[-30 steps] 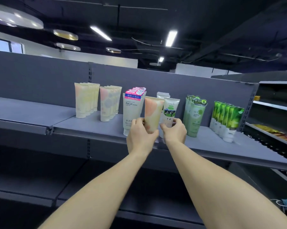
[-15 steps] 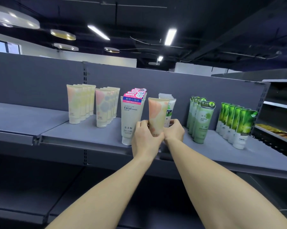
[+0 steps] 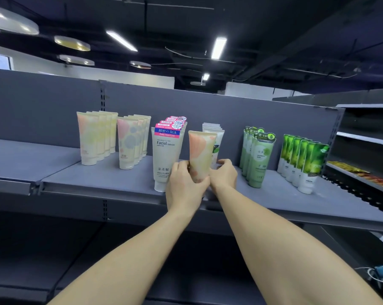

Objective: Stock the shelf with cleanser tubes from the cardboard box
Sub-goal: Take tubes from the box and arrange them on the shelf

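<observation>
My left hand point(image 3: 184, 183) grips the lower part of a cream tube with pink and yellow blotches point(image 3: 201, 151), held upright at the front of the grey shelf point(image 3: 98, 175). Beside it, my right hand point(image 3: 224, 173) wraps around the base of a white tube with a green picture point(image 3: 217, 146), the front one of a row standing behind the held tube. The cardboard box is out of view.
Rows of tubes stand on the shelf: cream-pink point(image 3: 91, 137), cream-blue point(image 3: 129, 143), white "Facial cleanser" point(image 3: 166, 150), pale green point(image 3: 257, 155), bright green point(image 3: 305, 159). A side rack point(image 3: 362, 137) rises at right. Lower shelves are dark.
Both hands stay at the same spot on the shelf; the cream tube now stands in front of the white tube row, and the right hand has slid lower around the white tube's base.
</observation>
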Available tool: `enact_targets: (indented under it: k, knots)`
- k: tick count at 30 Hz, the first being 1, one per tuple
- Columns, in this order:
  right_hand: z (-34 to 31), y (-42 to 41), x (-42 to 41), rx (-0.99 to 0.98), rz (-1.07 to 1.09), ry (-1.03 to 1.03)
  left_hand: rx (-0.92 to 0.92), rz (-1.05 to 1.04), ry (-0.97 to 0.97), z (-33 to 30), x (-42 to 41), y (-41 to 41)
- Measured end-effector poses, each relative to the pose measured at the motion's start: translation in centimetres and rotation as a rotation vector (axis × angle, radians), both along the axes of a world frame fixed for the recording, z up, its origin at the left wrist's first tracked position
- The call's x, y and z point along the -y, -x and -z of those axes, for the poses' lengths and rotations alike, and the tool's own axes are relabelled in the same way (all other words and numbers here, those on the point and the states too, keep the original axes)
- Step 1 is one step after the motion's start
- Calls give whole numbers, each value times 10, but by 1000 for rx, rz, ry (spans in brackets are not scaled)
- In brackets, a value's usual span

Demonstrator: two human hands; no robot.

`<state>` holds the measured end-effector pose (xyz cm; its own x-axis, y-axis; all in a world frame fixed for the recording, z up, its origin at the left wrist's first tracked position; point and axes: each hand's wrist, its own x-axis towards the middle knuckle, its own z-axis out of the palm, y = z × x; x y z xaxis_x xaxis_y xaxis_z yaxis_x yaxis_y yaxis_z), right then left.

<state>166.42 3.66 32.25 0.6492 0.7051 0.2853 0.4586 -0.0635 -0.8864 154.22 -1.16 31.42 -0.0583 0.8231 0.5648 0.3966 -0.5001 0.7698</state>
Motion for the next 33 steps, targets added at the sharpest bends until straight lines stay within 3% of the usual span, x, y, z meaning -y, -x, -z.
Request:
enact_targets:
  k: [16,25,33]
  knots:
    - [-6,25,76,79,-34,-33,-32,-94,-24,-8,60,27]
    - [-1,99,109,137,-145,-164,-8,-283,14,-3,77,97]
    - [-6,199,91,243,-424,-217,45,-384,81,-10,41,182]
